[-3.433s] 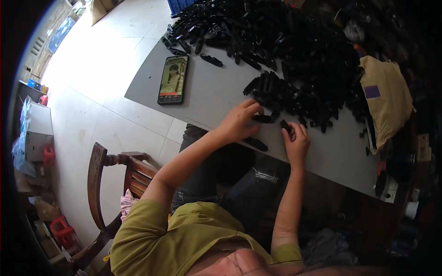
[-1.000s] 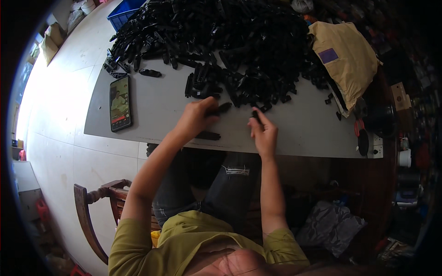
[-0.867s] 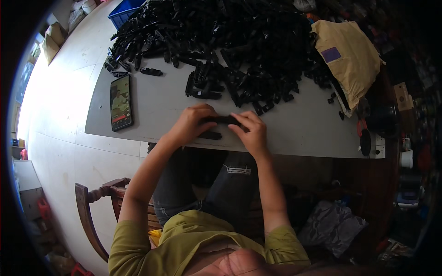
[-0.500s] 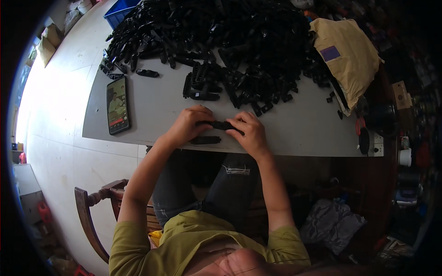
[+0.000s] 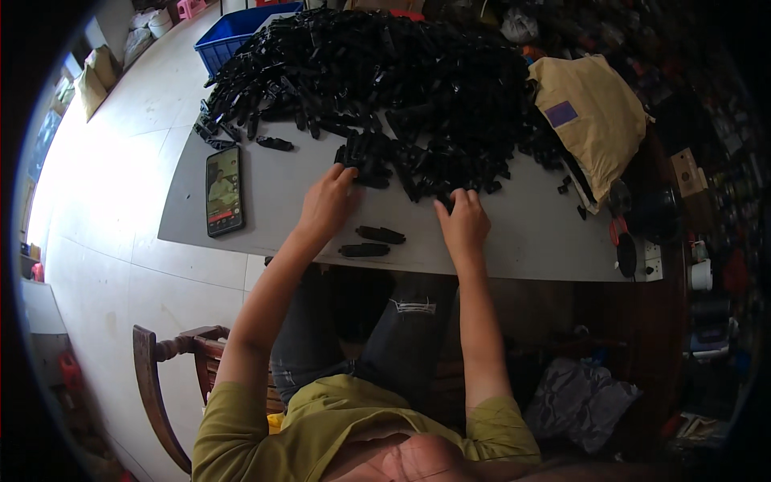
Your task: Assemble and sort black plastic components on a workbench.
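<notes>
My left hand (image 5: 328, 202) reaches to the near edge of a large heap of black plastic parts (image 5: 377, 72). Its fingertips close on the end of one long black part (image 5: 363, 161) in a small group there. To the right, my right hand (image 5: 466, 226) has thumb and forefinger around a small black piece (image 5: 446, 204) at the heap's front edge, partly hidden by the fingers. Between my forearms, near the table's front edge, lie two long black parts: one (image 5: 381, 234) slightly farther away, the other (image 5: 364, 251) nearer me.
A phone (image 5: 224, 191) with a lit screen lies left on the grey table (image 5: 273, 205). Behind the heap stands a blue bin (image 5: 229, 40). A tan sack (image 5: 594, 120) leans at the right, with red-handled scissors (image 5: 618, 231) near the table's right edge.
Both hands have let go of the long black part they held together; it now lies beside the other one. Each hand has moved away to the heap's edge, and the view has shifted slightly.
</notes>
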